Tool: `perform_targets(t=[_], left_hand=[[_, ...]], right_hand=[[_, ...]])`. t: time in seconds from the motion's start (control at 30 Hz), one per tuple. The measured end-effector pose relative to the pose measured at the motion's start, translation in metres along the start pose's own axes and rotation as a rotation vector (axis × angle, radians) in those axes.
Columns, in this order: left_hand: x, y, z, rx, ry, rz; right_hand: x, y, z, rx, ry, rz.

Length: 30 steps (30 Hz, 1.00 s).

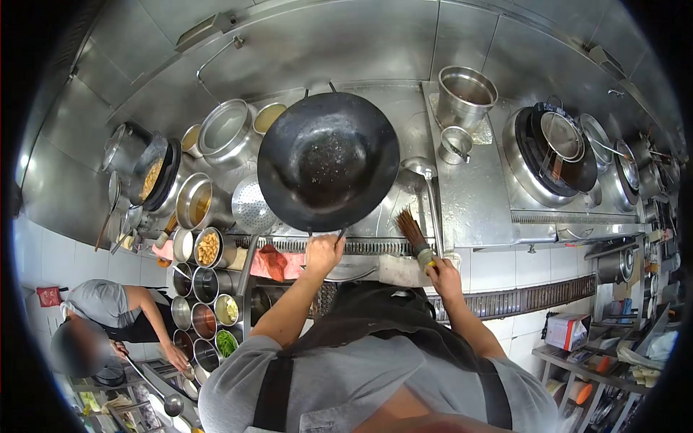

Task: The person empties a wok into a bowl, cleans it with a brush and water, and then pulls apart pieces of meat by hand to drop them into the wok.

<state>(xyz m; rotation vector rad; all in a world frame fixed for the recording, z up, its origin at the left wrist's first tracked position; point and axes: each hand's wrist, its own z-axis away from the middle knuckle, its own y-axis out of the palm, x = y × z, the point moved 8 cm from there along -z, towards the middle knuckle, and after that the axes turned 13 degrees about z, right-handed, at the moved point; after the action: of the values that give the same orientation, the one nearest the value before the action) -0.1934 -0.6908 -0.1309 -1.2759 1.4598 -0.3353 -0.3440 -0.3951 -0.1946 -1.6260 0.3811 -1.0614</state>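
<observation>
My left hand (323, 254) is closed around the near handle of a large black wok (328, 159). The wok is tilted so its dark, wet-looking inside faces me, with a few pale specks or drops at its middle. In my right hand (444, 278) is a bamboo wok brush (411, 229), bristles pointing up and away, to the right of the wok. Close beside the brush lies a long-handled ladle (419, 167), its handle end near my right hand. Left of the wok rests a perforated skimmer (252, 203). A red cloth (273, 263) lies left of my left hand.
Pots with liquid (195, 201) and several ingredient tins (207, 247) stand at the left. A tall steel pot (468, 97) and a small pot (455, 144) stand right of the wok. Farther right, another wok (577, 169) holds strainers. At lower left a co-worker (108, 303) holds a ladle.
</observation>
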Motion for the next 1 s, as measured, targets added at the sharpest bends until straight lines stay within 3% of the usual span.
perform_targets(t=[0.17,0.27,0.37,0.43,0.47,0.5,0.53,0.57,0.6,0.63,0.67,0.7,0.73,0.77,0.87,0.93,1.0], left_hand=[[0.002,-0.017,-0.045,-0.068,0.013,-0.055],[0.027,-0.005,-0.073,-0.004,-0.029,-0.121],[0.042,0.011,-0.077,0.070,-0.101,-0.142],[0.046,0.015,-0.082,0.092,-0.082,-0.206],[0.048,0.014,-0.083,0.106,-0.110,-0.177],[0.041,-0.003,-0.080,-0.029,-0.039,0.041],[0.037,-0.022,-0.075,-0.152,0.031,0.275],[0.037,-0.044,-0.059,-0.262,0.059,0.291],[0.048,-0.062,-0.039,-0.242,0.014,0.330],[0.100,-0.058,-0.004,-0.261,-0.061,0.284],[0.141,-0.065,0.032,-0.245,-0.286,0.122],[0.150,-0.086,0.055,-0.103,-0.763,0.088],[0.222,-0.057,0.096,0.235,-0.803,-0.232],[0.244,-0.065,0.129,-0.069,-0.599,-0.190],[0.241,-0.080,0.133,-0.048,-0.585,-0.163],[0.264,-0.090,0.138,-0.219,-0.661,-0.067],[0.267,-0.088,0.137,-0.209,-0.679,-0.035]], right_hand=[[-0.004,0.052,-0.022,0.190,0.009,0.168],[0.009,0.051,-0.020,0.100,0.030,0.224],[0.030,0.047,-0.012,0.146,0.029,0.388],[0.034,0.043,-0.011,0.119,0.107,0.367],[0.036,0.040,-0.008,0.046,0.035,0.319],[0.036,0.034,-0.001,-0.032,-0.023,0.279],[0.023,0.038,0.007,-0.045,0.038,0.211],[0.023,0.020,0.015,-0.021,0.150,0.092],[0.021,0.002,0.027,-0.053,0.223,0.039],[0.020,-0.011,0.039,-0.089,0.291,-0.018],[0.016,-0.023,0.054,-0.030,0.381,0.044],[0.001,-0.024,0.075,-0.038,0.513,-0.018],[-0.014,-0.020,0.095,-0.004,0.506,0.030],[-0.033,-0.010,0.121,0.044,0.561,0.069],[-0.064,0.009,0.195,0.294,0.754,0.277],[-0.076,0.015,0.233,0.334,0.801,0.290],[-0.084,0.027,0.247,0.386,0.828,0.296]])
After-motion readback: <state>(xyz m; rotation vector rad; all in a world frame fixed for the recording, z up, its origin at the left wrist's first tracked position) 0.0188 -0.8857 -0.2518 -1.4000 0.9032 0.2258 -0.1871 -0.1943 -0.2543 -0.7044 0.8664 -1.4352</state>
